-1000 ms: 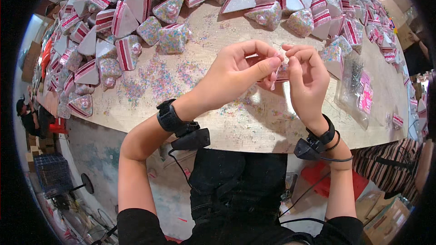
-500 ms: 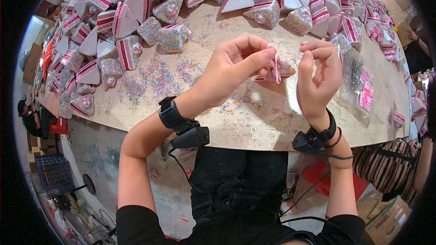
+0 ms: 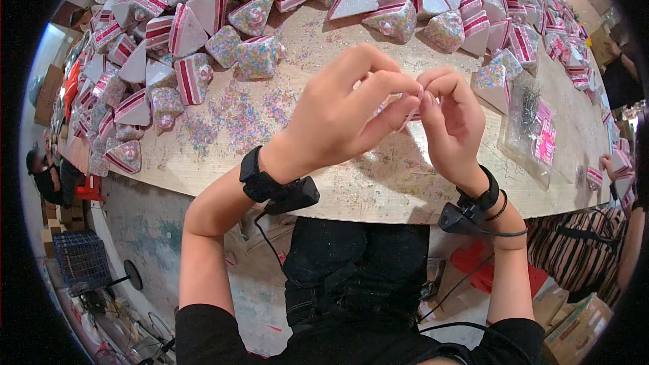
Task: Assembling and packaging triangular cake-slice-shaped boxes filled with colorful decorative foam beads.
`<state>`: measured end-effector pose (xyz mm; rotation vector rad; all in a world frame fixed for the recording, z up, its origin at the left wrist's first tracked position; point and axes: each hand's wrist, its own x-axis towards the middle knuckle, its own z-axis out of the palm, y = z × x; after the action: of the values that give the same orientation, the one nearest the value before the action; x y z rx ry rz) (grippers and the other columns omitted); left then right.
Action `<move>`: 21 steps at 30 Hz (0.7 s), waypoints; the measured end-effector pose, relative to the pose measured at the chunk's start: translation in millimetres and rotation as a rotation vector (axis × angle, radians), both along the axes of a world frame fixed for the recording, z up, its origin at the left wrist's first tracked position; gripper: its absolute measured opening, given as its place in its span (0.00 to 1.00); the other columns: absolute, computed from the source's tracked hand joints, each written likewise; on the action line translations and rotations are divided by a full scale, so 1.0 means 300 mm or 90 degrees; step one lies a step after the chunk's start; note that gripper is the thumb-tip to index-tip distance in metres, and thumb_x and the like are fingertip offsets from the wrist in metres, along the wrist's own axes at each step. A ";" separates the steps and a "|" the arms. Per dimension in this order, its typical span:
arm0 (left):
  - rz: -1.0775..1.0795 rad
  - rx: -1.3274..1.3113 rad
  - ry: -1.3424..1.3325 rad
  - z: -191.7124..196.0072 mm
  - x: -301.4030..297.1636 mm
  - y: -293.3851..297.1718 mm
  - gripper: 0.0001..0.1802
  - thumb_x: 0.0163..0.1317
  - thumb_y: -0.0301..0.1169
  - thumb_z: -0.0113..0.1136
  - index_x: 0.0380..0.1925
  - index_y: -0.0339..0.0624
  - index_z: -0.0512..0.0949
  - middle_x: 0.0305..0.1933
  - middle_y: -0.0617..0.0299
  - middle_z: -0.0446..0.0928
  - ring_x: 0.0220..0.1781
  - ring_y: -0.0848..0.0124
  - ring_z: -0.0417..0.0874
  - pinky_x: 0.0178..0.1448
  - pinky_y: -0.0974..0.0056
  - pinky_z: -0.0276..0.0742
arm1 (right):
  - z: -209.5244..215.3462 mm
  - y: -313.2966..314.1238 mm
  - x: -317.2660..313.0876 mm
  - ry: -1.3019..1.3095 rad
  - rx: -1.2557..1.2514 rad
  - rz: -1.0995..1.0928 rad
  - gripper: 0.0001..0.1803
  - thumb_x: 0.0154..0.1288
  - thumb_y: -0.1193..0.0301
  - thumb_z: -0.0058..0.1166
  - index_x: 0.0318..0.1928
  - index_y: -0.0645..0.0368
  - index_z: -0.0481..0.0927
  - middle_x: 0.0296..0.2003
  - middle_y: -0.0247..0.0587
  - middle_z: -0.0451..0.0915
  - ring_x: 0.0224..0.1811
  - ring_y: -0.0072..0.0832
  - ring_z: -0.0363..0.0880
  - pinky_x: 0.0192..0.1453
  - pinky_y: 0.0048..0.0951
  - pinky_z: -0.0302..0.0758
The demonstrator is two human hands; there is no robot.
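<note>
Both of my hands meet over the table, fingertips close together. My left hand [image 3: 351, 111] is closed, its back toward me, pinching a thin pale pink strip [image 3: 407, 122] that looks like a ribbon loop. Thumb and fingers of my right hand [image 3: 454, 125] are pinched at the strip's upper end, touching the left fingertips. Behind the fingers, mostly hidden, is a toy cake slice [image 3: 415, 116] with a red stripe. Just beyond my right hand lies another cake slice [image 3: 492, 86], white-sided with a sprinkled top.
Piled sprinkle-covered cake slices [image 3: 196, 20] ring the table's far and left sides. Loose coloured sprinkles [image 3: 236, 118] are scattered over the wooden tabletop [image 3: 324, 192]. A clear plastic bag [image 3: 531, 132] with dark wire-like bits and pink cards lies at right. A co-worker's hand [image 3: 606, 164] shows at far right.
My right hand has moved left, its fingers closing at the strip. My left hand has turned its back more toward me. A co-worker's hand has appeared by a small slice at far right.
</note>
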<state>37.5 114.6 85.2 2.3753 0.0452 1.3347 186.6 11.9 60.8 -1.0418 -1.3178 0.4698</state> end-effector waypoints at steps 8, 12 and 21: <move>0.126 0.161 -0.042 -0.028 -0.009 0.007 0.13 0.50 0.31 0.69 0.21 0.43 0.71 0.25 0.61 0.68 0.25 0.65 0.73 0.24 0.65 0.68 | 0.042 -0.001 -0.060 0.245 -0.024 0.116 0.07 0.69 0.78 0.49 0.46 0.66 0.72 0.44 0.43 0.75 0.46 0.24 0.72 0.49 0.23 0.69; 0.087 0.180 -0.082 -0.024 -0.004 -0.005 0.10 0.54 0.29 0.69 0.25 0.42 0.74 0.24 0.61 0.69 0.23 0.66 0.72 0.23 0.65 0.65 | 0.020 -0.028 -0.009 0.059 -0.148 0.217 0.08 0.73 0.74 0.43 0.48 0.66 0.71 0.41 0.38 0.75 0.42 0.21 0.72 0.47 0.22 0.70; 0.015 0.282 -0.036 -0.009 -0.015 0.025 0.11 0.51 0.33 0.71 0.29 0.43 0.79 0.27 0.62 0.72 0.26 0.66 0.76 0.24 0.65 0.71 | 0.096 -0.055 0.030 0.137 -0.309 0.295 0.08 0.71 0.73 0.40 0.35 0.62 0.70 0.34 0.35 0.71 0.34 0.21 0.66 0.40 0.23 0.67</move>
<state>32.9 122.2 82.3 2.6967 -0.2667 1.5522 195.7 -4.5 89.5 -1.0331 -1.2770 1.2654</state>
